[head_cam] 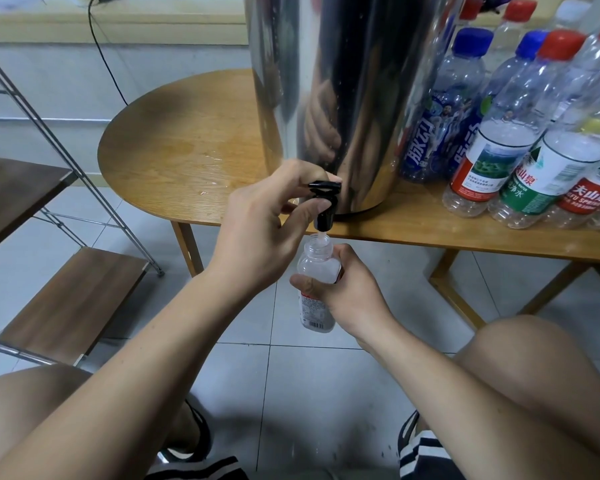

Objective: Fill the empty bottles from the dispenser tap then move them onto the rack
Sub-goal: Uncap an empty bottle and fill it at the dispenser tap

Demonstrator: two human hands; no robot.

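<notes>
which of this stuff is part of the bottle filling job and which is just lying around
In the job: dispenser, tap gripped by the left hand, open bottle held under it by the right hand, capped bottles, rack.
Just lying about: black cable, wet patch on the table.

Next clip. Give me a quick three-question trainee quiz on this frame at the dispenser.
1. True or false: the bottle held under the tap has its cap on.
2. Which hand grips the tap? A left, B right.
3. Fill in: the capped bottles stand on the ____.
Key: 1 false. 2 A, the left hand; the right hand holds the bottle. 3 table.
</notes>
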